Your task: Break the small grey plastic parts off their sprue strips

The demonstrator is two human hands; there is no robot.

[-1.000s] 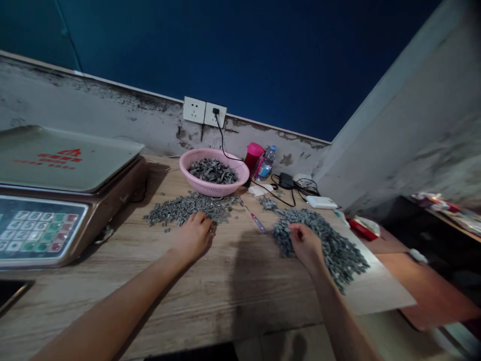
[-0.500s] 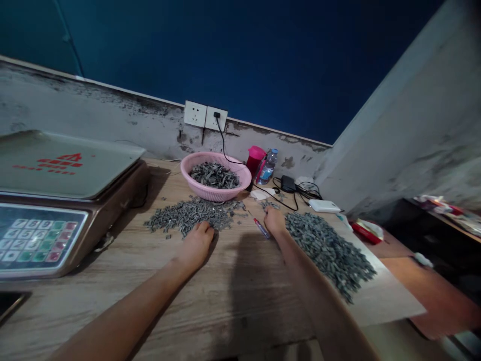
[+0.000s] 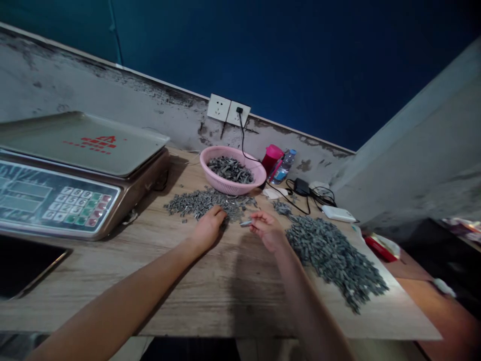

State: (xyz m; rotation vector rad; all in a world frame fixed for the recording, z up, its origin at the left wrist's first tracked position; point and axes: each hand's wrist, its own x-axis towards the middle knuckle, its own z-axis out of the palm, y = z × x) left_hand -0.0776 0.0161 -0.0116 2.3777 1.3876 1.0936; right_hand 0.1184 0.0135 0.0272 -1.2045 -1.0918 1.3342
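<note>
My left hand [image 3: 209,228] rests on the wooden table [image 3: 210,291], fingers curled at the near edge of a heap of small grey metal pieces [image 3: 205,203]. Whether it holds any piece is hidden. My right hand [image 3: 267,230] is lifted a little above the table just left of a larger heap of grey pieces [image 3: 332,255]. Its fingers pinch a thin pen-like tool [image 3: 246,223] whose tip points left toward my left hand.
A pink basket [image 3: 233,171] of grey pieces stands behind the left heap. An electronic scale [image 3: 71,175] fills the left side. At the back wall are a pink cup [image 3: 272,158], a water bottle [image 3: 284,165], a charger with cables [image 3: 304,188] and wall sockets [image 3: 228,110].
My right hand left the right heap, reached the pen-like tool lying between the heaps and picked it up. My left hand stayed at its heap. The camera shifted left.
</note>
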